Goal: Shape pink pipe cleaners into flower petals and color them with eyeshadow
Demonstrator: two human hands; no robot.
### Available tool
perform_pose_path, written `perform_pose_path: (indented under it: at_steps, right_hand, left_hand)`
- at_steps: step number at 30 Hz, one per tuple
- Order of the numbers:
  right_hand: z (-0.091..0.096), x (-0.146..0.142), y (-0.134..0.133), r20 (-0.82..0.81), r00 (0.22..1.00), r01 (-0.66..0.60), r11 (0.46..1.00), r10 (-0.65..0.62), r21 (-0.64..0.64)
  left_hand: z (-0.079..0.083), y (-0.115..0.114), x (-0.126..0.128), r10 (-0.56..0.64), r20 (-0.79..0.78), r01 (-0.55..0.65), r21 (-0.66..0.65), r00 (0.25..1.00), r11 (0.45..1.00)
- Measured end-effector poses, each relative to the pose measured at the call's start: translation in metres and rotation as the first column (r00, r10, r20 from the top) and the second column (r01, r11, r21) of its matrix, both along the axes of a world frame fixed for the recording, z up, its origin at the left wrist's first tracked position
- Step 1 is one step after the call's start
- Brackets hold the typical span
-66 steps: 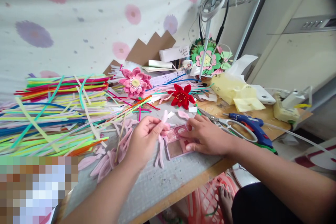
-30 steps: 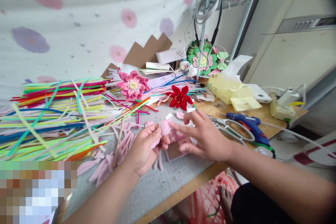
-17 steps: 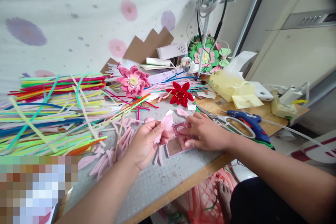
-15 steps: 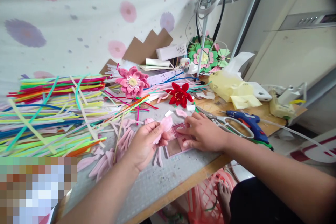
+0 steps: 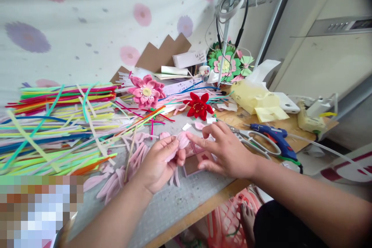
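A pale pink fuzzy petal [image 5: 183, 138] is pinched between the thumb and fingers of my left hand [image 5: 165, 157]. My right hand [image 5: 229, 148] has its index fingertip at the petal's edge, and its thumb and fingers are spread with nothing gripped. Beneath my right hand lies a small pink compartmented palette [image 5: 192, 166], partly covered by the fingers. Loose pink pipe-cleaner petals [image 5: 112, 184] lie left of my left wrist. Another pink petal [image 5: 199, 125] rests just beyond my right fingers.
Bundles of coloured pipe cleaners [image 5: 58, 131] cover the left side. A pink flower [image 5: 147, 91] and red flower [image 5: 199, 105] stand behind the hands. Scissors [image 5: 258, 141] and a blue glue gun [image 5: 274, 137] lie to the right. The grey mat [image 5: 162, 211] reaches the table's front edge.
My right hand has lifted from the pink palette and moved its index finger left to the petal. My left hand still holds the petal, now slightly lower and tilted differently.
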State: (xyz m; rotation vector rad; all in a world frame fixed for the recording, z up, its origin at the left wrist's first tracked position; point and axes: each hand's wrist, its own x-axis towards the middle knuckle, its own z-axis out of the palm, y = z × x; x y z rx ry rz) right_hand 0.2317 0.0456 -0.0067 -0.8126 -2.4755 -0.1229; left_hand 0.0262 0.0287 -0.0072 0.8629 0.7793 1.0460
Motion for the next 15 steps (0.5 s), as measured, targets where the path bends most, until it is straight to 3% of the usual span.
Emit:
perform_pose_path:
  at_steps: [9,12,15]
  right_hand:
    - [0.001,0.008,0.007,-0.017,0.999,0.037,0.997,-0.038,-0.068]
    - [-0.001,0.016,0.013,0.058,0.996,0.07,0.983,-0.061,-0.169]
    - [-0.004,0.018,0.015,0.167,0.986,0.029,0.969,0.013,-0.243]
  left_hand:
    - [-0.001,0.001,-0.001,-0.019,-0.061,0.02,0.018,0.998,1.0]
    - [0.0,0.003,-0.002,0.017,-0.126,-0.013,0.036,0.992,0.999]
    - [0.002,0.002,-0.002,0.073,-0.232,-0.055,0.082,0.97,0.995]
